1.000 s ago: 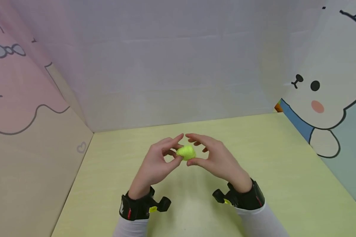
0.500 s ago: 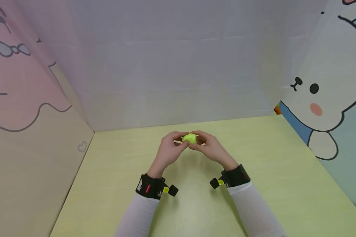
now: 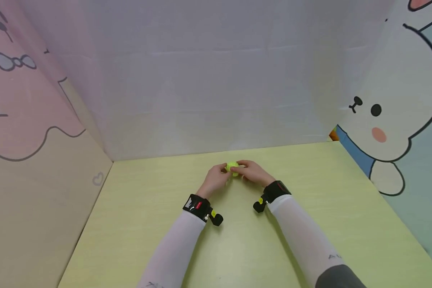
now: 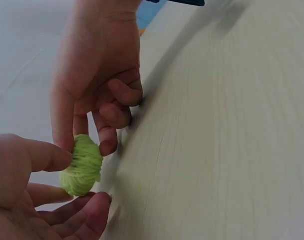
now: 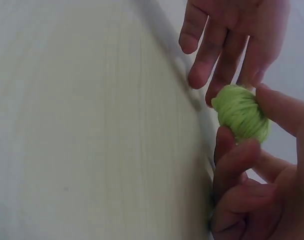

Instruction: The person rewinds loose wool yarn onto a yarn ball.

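Observation:
A small ball of lime-green yarn (image 3: 232, 165) is held just above the far part of the pale table, between both hands. My left hand (image 3: 215, 180) pinches it from the left. From the other side my right hand (image 3: 255, 173) grips it, its thumb lying across the near face in the head view. The left wrist view shows the wound strands of the yarn ball (image 4: 84, 167) between the fingertips of the two hands. In the right wrist view, the right thumb and fingers are around the yarn ball (image 5: 241, 114), with the left fingertips touching its upper end.
The pale wood-look table (image 3: 158, 224) reaches to a whitish sheet wall (image 3: 209, 96) behind the hands. On the left stands a pink and cream cartoon panel (image 3: 32, 120), on the right a panel with a white cartoon animal (image 3: 399, 116). Black cameras are strapped to both wrists.
Both hands have moved away from the body, carrying the yarn ball toward the back of the table. The right hand, apart from the ball at first, has closed around it.

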{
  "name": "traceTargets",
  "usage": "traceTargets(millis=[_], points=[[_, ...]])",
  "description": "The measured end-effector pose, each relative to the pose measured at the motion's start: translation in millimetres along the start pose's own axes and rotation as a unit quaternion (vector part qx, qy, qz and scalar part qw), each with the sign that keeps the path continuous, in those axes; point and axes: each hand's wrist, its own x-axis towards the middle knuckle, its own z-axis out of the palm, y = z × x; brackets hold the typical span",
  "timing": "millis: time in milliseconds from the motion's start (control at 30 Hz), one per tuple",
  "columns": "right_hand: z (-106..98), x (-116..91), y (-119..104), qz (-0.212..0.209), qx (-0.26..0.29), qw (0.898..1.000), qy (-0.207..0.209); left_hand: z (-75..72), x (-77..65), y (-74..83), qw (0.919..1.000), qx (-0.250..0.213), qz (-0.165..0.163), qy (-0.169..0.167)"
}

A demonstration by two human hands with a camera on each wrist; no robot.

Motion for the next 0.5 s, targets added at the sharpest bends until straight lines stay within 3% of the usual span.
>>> traceTargets(millis=[167,500], points=[[-4,13,5,0.022,-0.013,1.0,-0.001,5.0,13.0,-0.2,0.9989,0.039,0.019,0.018],[-5,18,5,0.018,-0.035,0.999,0.006,6.7,14.7,2.9,0.9986,0.044,0.013,0.025]])
